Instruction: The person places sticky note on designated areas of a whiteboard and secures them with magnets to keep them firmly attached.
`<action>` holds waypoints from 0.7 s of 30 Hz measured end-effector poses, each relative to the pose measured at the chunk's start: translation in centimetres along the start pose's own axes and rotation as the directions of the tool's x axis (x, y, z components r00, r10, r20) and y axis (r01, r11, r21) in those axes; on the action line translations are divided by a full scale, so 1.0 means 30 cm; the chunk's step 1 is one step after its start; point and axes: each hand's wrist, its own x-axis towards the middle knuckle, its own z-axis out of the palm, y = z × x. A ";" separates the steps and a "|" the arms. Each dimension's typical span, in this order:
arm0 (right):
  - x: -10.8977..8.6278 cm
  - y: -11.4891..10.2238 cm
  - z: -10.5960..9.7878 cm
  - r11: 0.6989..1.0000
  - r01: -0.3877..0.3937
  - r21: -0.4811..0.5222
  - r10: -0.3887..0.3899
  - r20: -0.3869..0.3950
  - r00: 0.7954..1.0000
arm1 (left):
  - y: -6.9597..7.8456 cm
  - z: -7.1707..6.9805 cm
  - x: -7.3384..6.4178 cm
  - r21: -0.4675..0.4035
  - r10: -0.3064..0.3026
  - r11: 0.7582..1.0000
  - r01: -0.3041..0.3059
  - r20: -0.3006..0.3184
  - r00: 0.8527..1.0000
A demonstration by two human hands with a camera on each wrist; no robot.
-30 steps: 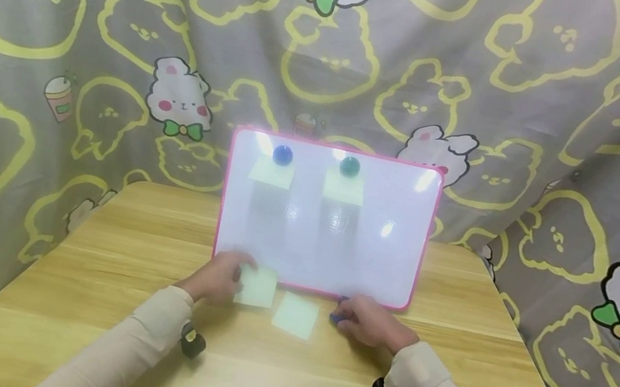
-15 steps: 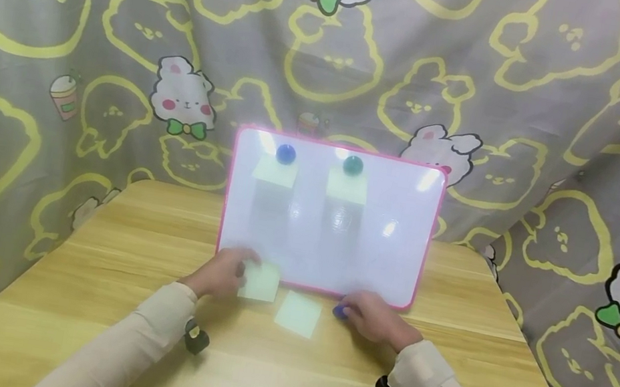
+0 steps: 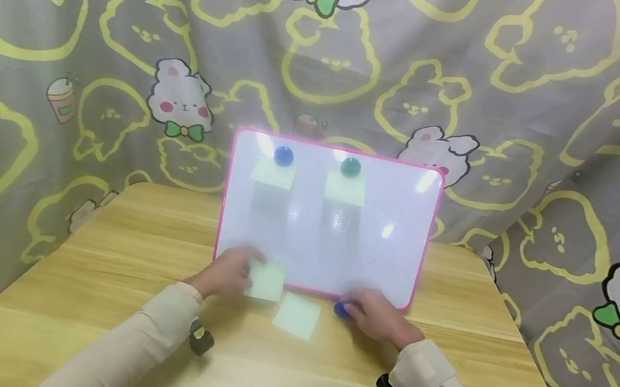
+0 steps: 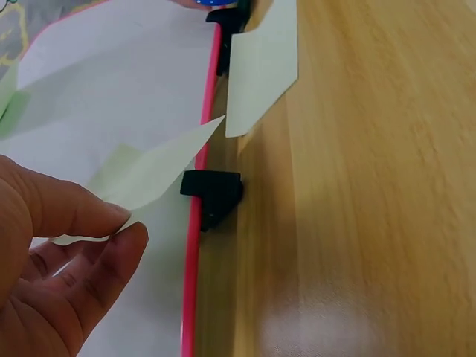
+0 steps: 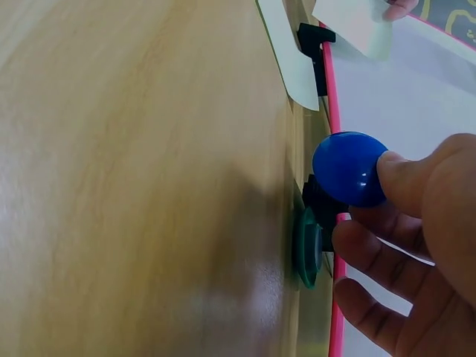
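My left hand [image 3: 230,272] pinches a pale yellow-green sticky note [image 3: 267,281] between thumb and fingers, as the left wrist view shows. That note is held in front of the whiteboard's [image 3: 302,240] lower left part. Just off the board's lower edge, my right hand [image 3: 378,316] holds a round blue magnet [image 5: 348,167] by thumb and fingers. A green magnet [image 5: 306,249] is below it in the right wrist view, beside a black foot of the board. Between the hands, a second sticky note [image 3: 297,315] is near the tabletop in front of the board.
The pink-framed whiteboard stands on black feet [image 4: 212,195] on a wooden table [image 3: 279,385]. High on it, a blue magnet [image 3: 283,155] and a green magnet [image 3: 351,166] each sit at the top of a note, left [image 3: 273,175] and middle [image 3: 345,189]. A patterned curtain [image 3: 332,55] hangs behind.
My left hand has shifted slightly right and up with its sticky note. The right hand, with the blue magnet, has risen a little. The notes on the board look unchanged.
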 end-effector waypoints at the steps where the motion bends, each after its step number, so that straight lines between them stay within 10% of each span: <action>1: 0.000 0.003 0.000 1.000 -0.001 -0.001 0.001 -0.001 1.000 | 0.002 0.000 0.003 0.001 0.008 1.000 -0.008 -0.002 1.000; 21: -0.005 -0.005 -0.082 0.995 -0.099 0.030 0.100 -0.037 0.994 | 0.070 -0.005 0.048 -0.018 0.020 1.000 -0.020 -0.020 1.000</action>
